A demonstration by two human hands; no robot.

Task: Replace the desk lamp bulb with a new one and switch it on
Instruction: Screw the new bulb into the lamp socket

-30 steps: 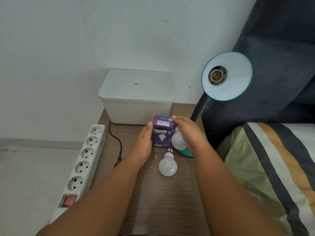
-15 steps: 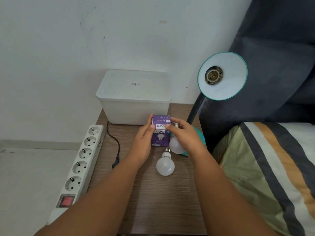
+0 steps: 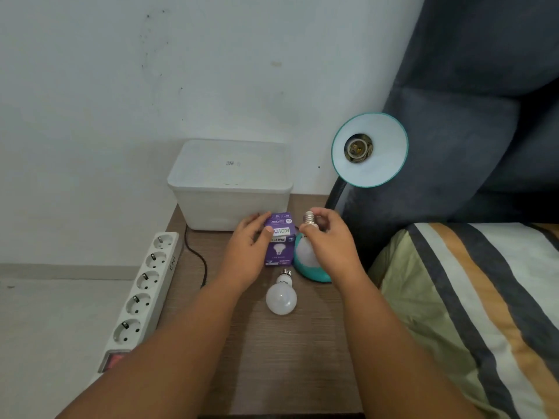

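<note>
The teal desk lamp's shade (image 3: pixel 381 164) faces me with its socket (image 3: pixel 358 148) empty. Its teal base (image 3: pixel 311 275) sits on the wooden table (image 3: pixel 272 358). My right hand (image 3: pixel 328 243) is closed around a white bulb (image 3: pixel 304 251), held with its screw cap (image 3: pixel 309 218) pointing up, just above the lamp base. My left hand (image 3: pixel 248 246) rests against the left side of a purple bulb box (image 3: pixel 279 241), thumb on its top front. A second white bulb (image 3: pixel 281 296) lies loose on the table in front of the box.
A white lidded plastic bin (image 3: pixel 230 182) stands at the back against the wall. A white power strip (image 3: pixel 142 288) with a red switch runs along the table's left edge, a dark cable (image 3: pixel 198 255) beside it. A striped pillow (image 3: pixel 472 313) and a dark headboard lie to the right.
My right hand has left the box top and lifted the bulb slightly to the right, its screw cap now showing. The left hand stays on the box. The view has tilted a little.
</note>
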